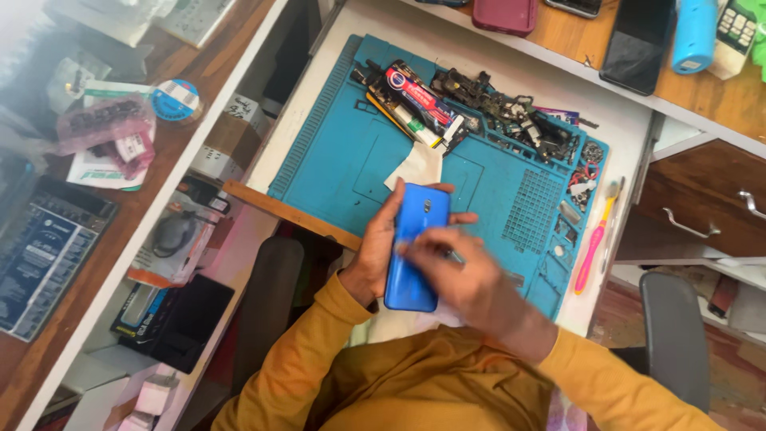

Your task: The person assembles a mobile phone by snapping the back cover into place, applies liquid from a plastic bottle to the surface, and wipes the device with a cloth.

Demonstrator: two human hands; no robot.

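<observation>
While cradled by left hand (pixel 373 259): blue phone (pixel 415 247).

Over the blue work mat (pixel 335 152), the left hand (pixel 375 251) grips a blue phone (pixel 415 247) by its edge, back facing up, while the blurred right hand (pixel 467 279) presses on its back, with a heap of tubes and parts (pixel 471 108) beyond and a pink toothbrush (pixel 594 243) beside the mat.

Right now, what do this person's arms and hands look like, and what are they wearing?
Both arms are covered by long mustard-yellow sleeves that end at the wrists. The left hand and right hand are bare: no gloves, and no rings or watch that I can make out. The right hand is motion-blurred, so fine detail there is unclear.
</observation>
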